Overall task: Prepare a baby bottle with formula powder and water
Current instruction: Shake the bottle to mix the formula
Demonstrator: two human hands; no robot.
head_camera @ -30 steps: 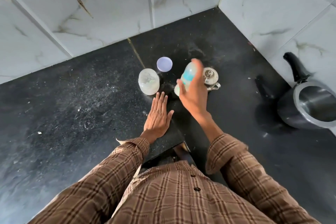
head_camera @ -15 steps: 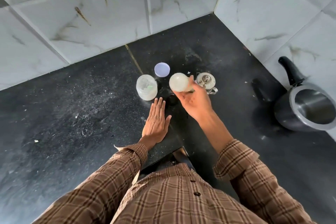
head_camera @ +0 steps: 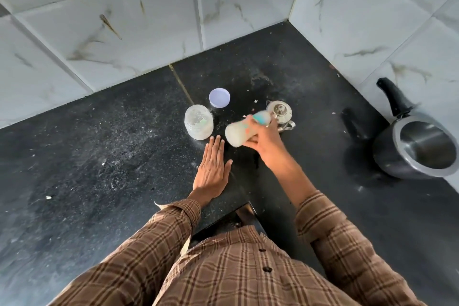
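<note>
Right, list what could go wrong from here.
The right hand swings the bottle close to the small steel pot; a knock could tip it. The open jar stands uncovered, its lid apart, so powder could spill. A loose cap might leak milk.

The baby bottle (head_camera: 244, 129) in the right hand (head_camera: 267, 140) looks milky white, with a light blue-green top. Left of that hand, the jar (head_camera: 198, 125) is see-through with white powder and a bit of green inside. Behind the jar, the round lid (head_camera: 219, 97) is pale purple. Just past the right hand, the little pot (head_camera: 280, 113) is shiny silver. The desk (head_camera: 99, 156) is black with white specks. The wall tiles (head_camera: 124, 20) are white with brown streaks. The sleeves (head_camera: 330, 228) are brown checks.
</note>
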